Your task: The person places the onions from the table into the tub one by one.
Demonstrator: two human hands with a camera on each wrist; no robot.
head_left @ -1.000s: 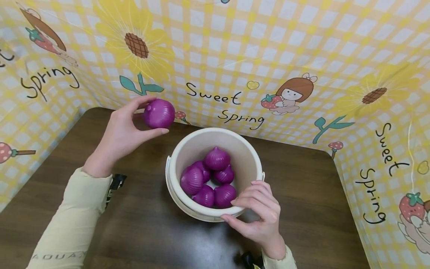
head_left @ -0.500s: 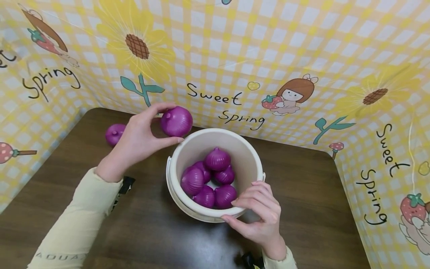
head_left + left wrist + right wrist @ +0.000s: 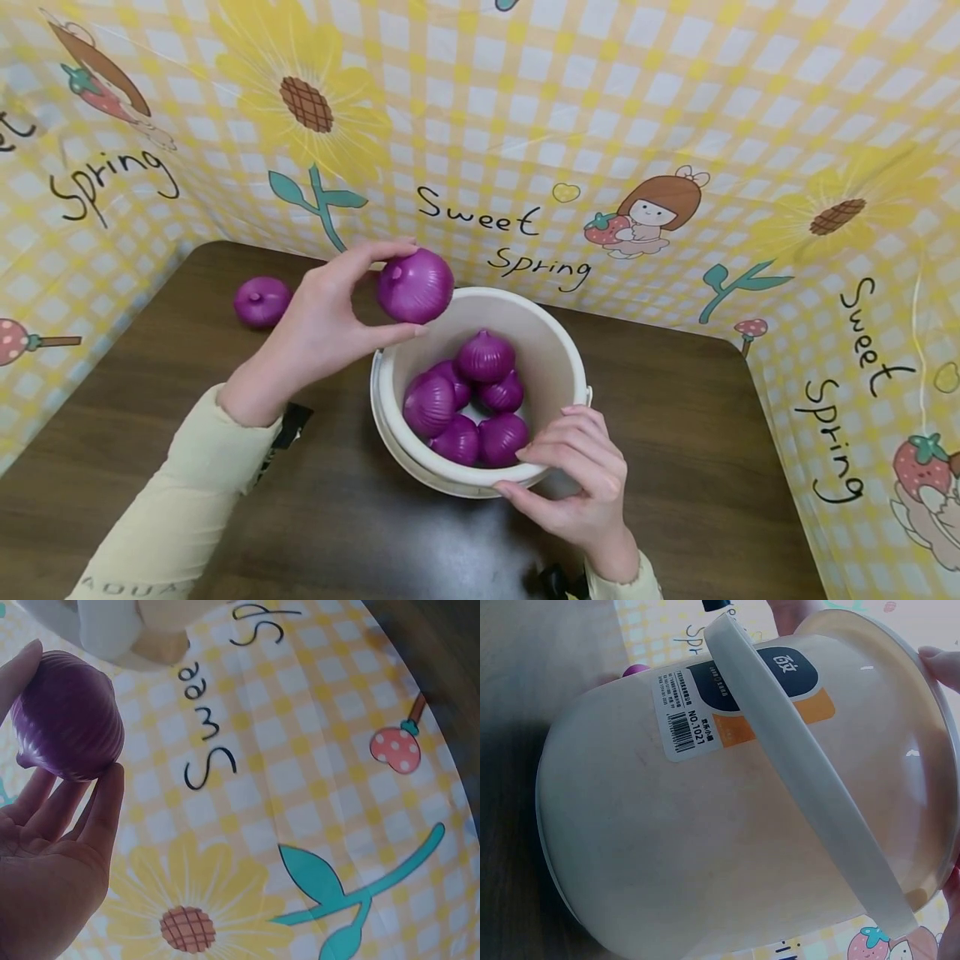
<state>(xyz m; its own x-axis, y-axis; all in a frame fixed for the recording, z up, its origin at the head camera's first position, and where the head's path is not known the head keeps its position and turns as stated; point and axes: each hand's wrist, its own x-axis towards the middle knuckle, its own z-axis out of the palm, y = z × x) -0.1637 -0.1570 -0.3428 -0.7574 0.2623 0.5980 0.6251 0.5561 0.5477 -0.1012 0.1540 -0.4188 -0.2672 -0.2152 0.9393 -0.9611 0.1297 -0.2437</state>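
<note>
My left hand (image 3: 322, 317) pinches a purple onion (image 3: 416, 286) between thumb and fingers, at the back left rim of a cream bucket (image 3: 551, 333). The left wrist view shows the same onion (image 3: 67, 716) with the fingers on one side and the thumb on the other. My right hand (image 3: 581, 479) grips the bucket's front right rim, fingers over the edge and thumb outside. Several purple onions (image 3: 486, 356) lie inside on the bucket's bottom. In the right wrist view the bucket's side (image 3: 675, 847) fills most of the picture, with its white handle (image 3: 810, 787) hanging across.
Another purple onion (image 3: 262, 302) lies on the dark wooden table (image 3: 690, 467) at the back left, behind my left wrist. A yellow checked cloth (image 3: 487, 100) with printed flowers and words stands as walls along the back and both sides. The bucket bears a label (image 3: 682, 720).
My left hand has carried its onion rightward and nearer, from beside the bucket to over its back left rim. The onion on the table has come out from behind that hand. My right hand stays put.
</note>
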